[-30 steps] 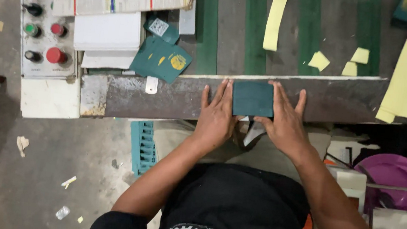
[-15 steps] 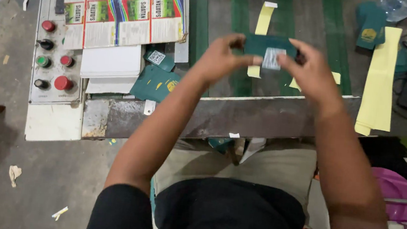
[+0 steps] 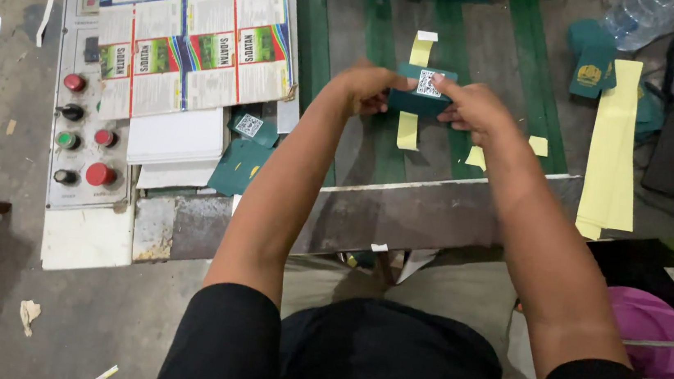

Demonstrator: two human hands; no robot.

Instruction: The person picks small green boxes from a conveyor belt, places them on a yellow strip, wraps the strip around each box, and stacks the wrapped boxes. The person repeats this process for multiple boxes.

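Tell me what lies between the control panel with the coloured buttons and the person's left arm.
In the head view, white sheets and dark green booklets lie between the control panel and the left arm.

Upper centre: left hand (image 3: pixel 367 88), right hand (image 3: pixel 470 107) gripping dark green booklet (image 3: pixel 420 97) above green-striped belt (image 3: pixel 468 29); control panel (image 3: pixel 83 132) left.

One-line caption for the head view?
Both hands, left and right, hold a green card over a green-striped belt.

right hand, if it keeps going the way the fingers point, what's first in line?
The right hand points up-left, fingertips already on the dark green card that both hands hold. Past it, probably the left hand gripping the card's other end; depth is hard to judge from one view.
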